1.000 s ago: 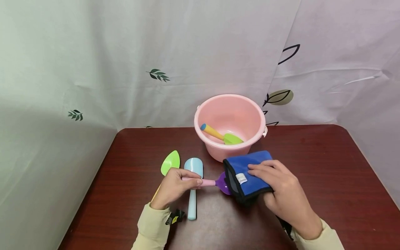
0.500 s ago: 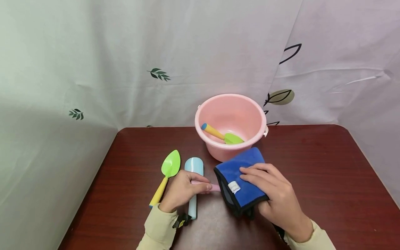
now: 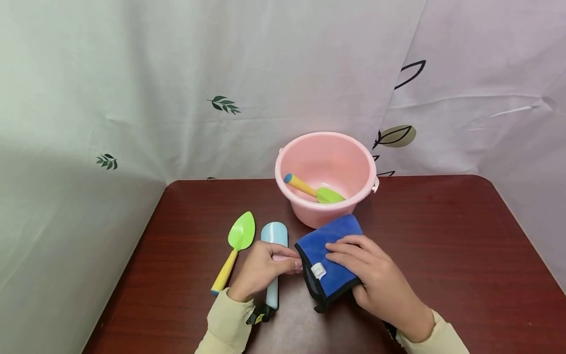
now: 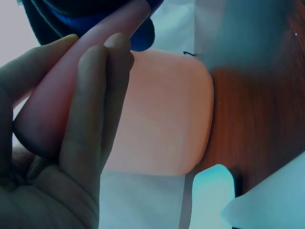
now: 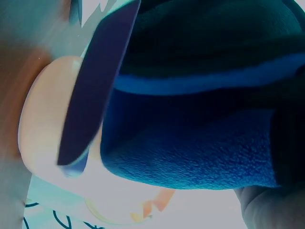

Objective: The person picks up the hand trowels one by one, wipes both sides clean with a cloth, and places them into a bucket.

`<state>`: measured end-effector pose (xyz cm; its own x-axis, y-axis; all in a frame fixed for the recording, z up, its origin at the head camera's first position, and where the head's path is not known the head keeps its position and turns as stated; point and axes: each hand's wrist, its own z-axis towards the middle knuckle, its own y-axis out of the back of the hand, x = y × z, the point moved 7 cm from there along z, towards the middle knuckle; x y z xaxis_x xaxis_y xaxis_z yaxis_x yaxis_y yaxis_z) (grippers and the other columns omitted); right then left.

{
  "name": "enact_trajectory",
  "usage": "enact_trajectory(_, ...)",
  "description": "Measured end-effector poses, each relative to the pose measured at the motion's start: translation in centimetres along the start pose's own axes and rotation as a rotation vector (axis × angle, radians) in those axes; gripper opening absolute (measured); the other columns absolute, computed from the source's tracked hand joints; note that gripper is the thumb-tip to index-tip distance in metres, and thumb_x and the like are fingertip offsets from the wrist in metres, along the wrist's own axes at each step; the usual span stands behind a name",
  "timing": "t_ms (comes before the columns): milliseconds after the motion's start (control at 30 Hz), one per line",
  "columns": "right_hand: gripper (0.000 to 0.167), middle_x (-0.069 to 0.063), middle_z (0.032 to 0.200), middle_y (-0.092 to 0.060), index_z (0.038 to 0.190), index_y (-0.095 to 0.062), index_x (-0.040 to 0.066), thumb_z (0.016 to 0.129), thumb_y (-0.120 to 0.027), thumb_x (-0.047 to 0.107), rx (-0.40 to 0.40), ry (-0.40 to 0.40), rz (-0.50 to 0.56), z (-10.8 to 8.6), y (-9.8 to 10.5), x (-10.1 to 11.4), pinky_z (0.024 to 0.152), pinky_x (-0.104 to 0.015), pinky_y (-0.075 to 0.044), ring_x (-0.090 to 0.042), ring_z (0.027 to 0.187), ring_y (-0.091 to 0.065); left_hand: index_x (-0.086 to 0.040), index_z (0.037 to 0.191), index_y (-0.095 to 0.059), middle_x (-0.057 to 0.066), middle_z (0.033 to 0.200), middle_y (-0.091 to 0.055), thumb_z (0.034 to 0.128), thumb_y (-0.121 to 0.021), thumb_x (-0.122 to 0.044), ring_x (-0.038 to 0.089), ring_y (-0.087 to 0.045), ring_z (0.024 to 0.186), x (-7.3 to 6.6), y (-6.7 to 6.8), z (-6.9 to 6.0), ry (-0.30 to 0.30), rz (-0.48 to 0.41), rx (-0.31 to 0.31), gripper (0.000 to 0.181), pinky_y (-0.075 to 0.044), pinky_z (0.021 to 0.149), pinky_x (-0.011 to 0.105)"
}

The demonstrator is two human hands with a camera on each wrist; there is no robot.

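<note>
My left hand (image 3: 263, 269) grips the pink handle of a toy trowel (image 4: 71, 78), fingers and thumb curled round it. In the head view a folded blue cloth (image 3: 329, 241) with black edging and a white tag covers the trowel's head. From the right wrist view, the purple blade (image 5: 95, 90) shows beside the cloth. My right hand (image 3: 378, 278) holds the cloth, fingers spread over its top and thumb underneath. Below the left hand lies a light blue scoop (image 3: 274, 233), partly hidden by that hand.
Behind the cloth stands a pink bucket (image 3: 336, 160), holding a green trowel with a yellow handle (image 3: 329, 195). Another green trowel (image 3: 240, 236) lies left of my left hand on the dark red wooden table (image 3: 446, 236). A pale curtain (image 3: 247, 54) hangs behind.
The right hand and cloth have moved left along the trowel, covering its purple head and most of the handle. My left hand has shifted slightly right, uncovering the green trowel's handle on the table.
</note>
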<state>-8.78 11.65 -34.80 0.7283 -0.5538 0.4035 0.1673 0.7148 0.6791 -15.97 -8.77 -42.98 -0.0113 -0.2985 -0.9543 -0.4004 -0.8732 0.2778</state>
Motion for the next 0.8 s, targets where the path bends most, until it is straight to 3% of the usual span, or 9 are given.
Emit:
enact_trajectory(133,0.068,0.003,0.13,-0.066,0.12,-0.072,0.013,0.062,-0.049,-0.013,0.077,0.003,-0.034,-0.1,-0.7,-0.1,0.104,-0.022,-0.04,-0.02,0.121,-0.055,-0.007,0.094,-0.081,0.002,0.081,-0.076,0.0846,-0.08,-0.015,0.019,-0.074,0.076,0.0,0.3,0.0,0.008,-0.04,-0.012,0.012,-0.059,0.07,0.031)
enact_trajectory(333,0.066,0.003,0.132,-0.065,0.123,-0.073,0.015,0.063,-0.061,-0.012,0.227,0.022,-0.131,-0.2,-2.0,-0.3,0.098,-0.046,-0.049,-0.021,0.123,-0.056,-0.002,0.097,-0.079,0.007,0.082,-0.076,0.0854,-0.079,-0.012,0.021,-0.075,0.077,0.1,0.6,-0.1,0.011,-0.091,-0.02,0.015,-0.06,0.073,0.033)
enact_trajectory(533,0.06,0.002,0.133,-0.064,0.124,-0.072,0.014,0.07,-0.062,-0.011,0.35,0.014,-0.186,-0.3,-2.9,-0.5,0.099,-0.046,-0.048,-0.021,0.123,-0.055,-0.004,0.096,-0.08,0.005,0.081,-0.076,0.0847,-0.08,-0.012,0.02,-0.075,0.076,-0.1,0.8,-0.1,-0.003,-0.069,-0.037,0.014,-0.06,0.072,0.032)
enact_trajectory(800,0.056,0.003,0.13,-0.066,0.123,-0.074,0.014,0.075,-0.07,-0.013,0.44,-0.118,-0.215,-0.4,-3.1,-0.9,0.091,-0.043,-0.05,-0.021,0.116,-0.054,-0.004,0.098,-0.08,0.004,0.085,-0.077,0.0835,-0.084,-0.022,0.02,-0.075,0.08,-0.3,1.1,-0.2,-0.002,-0.067,-0.033,0.024,-0.059,0.072,0.031)
